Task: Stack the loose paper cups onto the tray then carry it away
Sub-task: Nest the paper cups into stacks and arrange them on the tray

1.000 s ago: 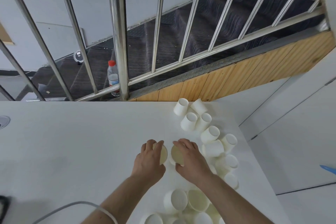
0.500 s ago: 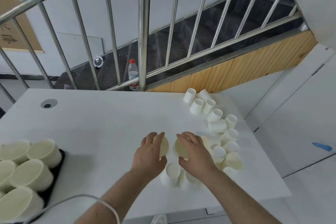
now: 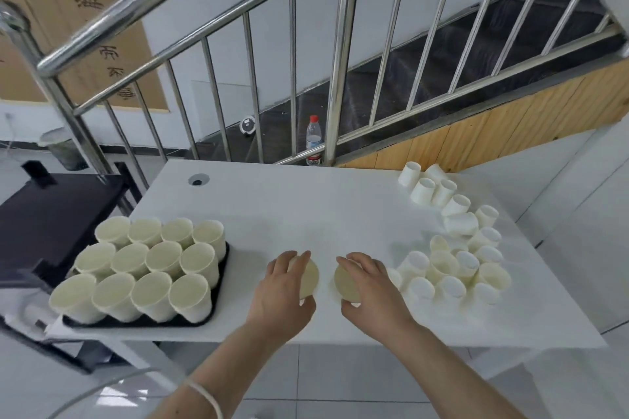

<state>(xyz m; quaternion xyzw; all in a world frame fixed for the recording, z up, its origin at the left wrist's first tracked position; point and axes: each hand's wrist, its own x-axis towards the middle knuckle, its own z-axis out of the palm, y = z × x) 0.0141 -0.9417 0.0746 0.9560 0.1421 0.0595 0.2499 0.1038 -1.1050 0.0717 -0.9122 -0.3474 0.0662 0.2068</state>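
My left hand (image 3: 282,286) is curled round a paper cup (image 3: 308,277), fingers over the top and thumb underneath, its cream-coloured mouth turned toward my other hand; my right hand (image 3: 372,282) grips a second cup (image 3: 347,282) the same way, mouth facing left, so the two openings look at each other across a narrow gap without touching; both cups are held over the near middle of the white table (image 3: 272,207); to my left, at the table's near left corner, sits the black tray (image 3: 218,299), packed with upright stacks of cups (image 3: 146,265) in three rows of four, their rims close together and the stacks leaning a little outward; to my right the loose cups (image 3: 452,269) lie in a scattered heap near the table's right edge, some on their sides, some mouth-up, several touching; a looser string of them (image 3: 432,190) runs on toward the far right corner; a round cable hole (image 3: 198,179) shows in the table's far left part; beyond the table stands a steel stair railing (image 3: 343,54), and behind its bars a clear water bottle (image 3: 313,139) with a red cap stands on the dark stairs; a thin white band (image 3: 207,395) circles my left wrist; a dark cart (image 3: 51,214) stands left of the table
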